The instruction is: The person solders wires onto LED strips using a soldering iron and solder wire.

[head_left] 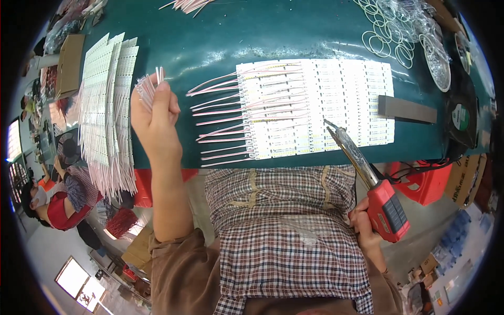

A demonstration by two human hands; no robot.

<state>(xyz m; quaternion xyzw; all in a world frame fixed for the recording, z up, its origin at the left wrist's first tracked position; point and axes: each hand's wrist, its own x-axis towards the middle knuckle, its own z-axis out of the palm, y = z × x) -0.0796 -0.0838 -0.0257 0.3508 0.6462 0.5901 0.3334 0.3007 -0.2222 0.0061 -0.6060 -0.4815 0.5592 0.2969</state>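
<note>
1. On the green table (210, 31), a white panel (325, 79) lies mid-view, wires (220, 140) trailing left; a grey bar (404, 109) overlaps its right edge.
2. Between panel and stacked boards (107, 89), the left hand (157, 115): fingers clamped on a wire bundle (145, 93).
3. Near the table's front edge, the right hand (364, 223): fingers curled round a red iron (387, 210), partly hidden; tip over panel, contact unclear.
4. Far right: rings (386, 31), dish (436, 63).

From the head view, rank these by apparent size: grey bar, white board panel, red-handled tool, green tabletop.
Largest to smallest:
1. Green tabletop
2. White board panel
3. Red-handled tool
4. Grey bar
</note>
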